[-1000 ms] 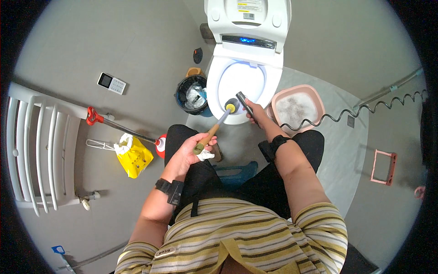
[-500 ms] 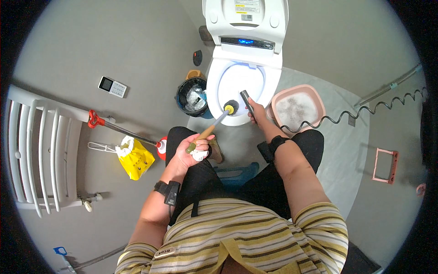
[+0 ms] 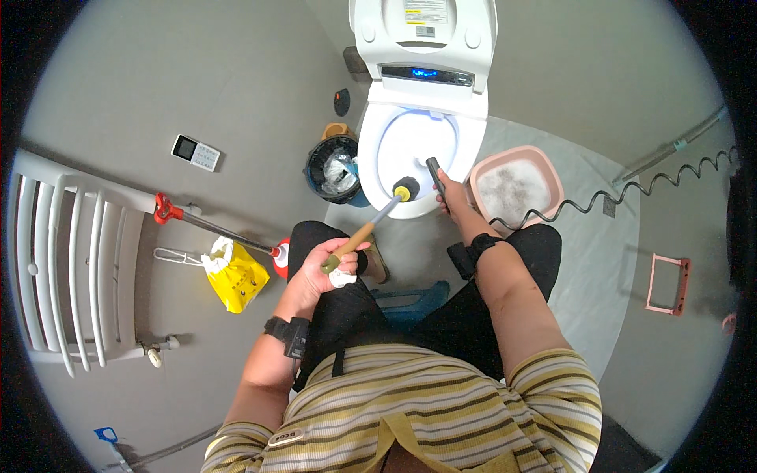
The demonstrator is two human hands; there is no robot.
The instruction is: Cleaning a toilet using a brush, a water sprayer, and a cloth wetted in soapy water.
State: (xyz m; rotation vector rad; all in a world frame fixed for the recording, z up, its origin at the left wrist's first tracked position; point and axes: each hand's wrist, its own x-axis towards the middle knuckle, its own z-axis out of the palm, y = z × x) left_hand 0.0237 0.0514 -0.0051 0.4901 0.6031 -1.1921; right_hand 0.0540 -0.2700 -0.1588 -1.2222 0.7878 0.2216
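Observation:
My left hand [image 3: 309,268] is closed round the wooden-coloured handle of a toilet brush [image 3: 356,237]. A crumpled white wad [image 3: 341,278], perhaps tissue, is tucked in the same hand. The dark, round brush head [image 3: 406,188] with its yellow collar is over the front rim of the white toilet [image 3: 369,146], whose lid stands raised. In my right hand [image 3: 456,199] is a dark, tube-shaped spray nozzle [image 3: 434,171], its tip over the bowl. A coiled hose [image 3: 582,207] stretches from near my right wrist to the right wall. Whether water comes out cannot be made out.
Right of the toilet sits a pink basin [image 3: 559,188] of foamy water. A black-lined bin [image 3: 312,175] stands at its left. Along the left wall are a red-handled plunger [image 3: 225,229], a yellow bag [image 3: 235,277] and a white towel rack [image 3: 75,268]. A blue stool [image 3: 410,303] is below me.
The brush has shifted slightly right and its head has moved a little. My right hand and the spray nozzle have moved a little to the right.

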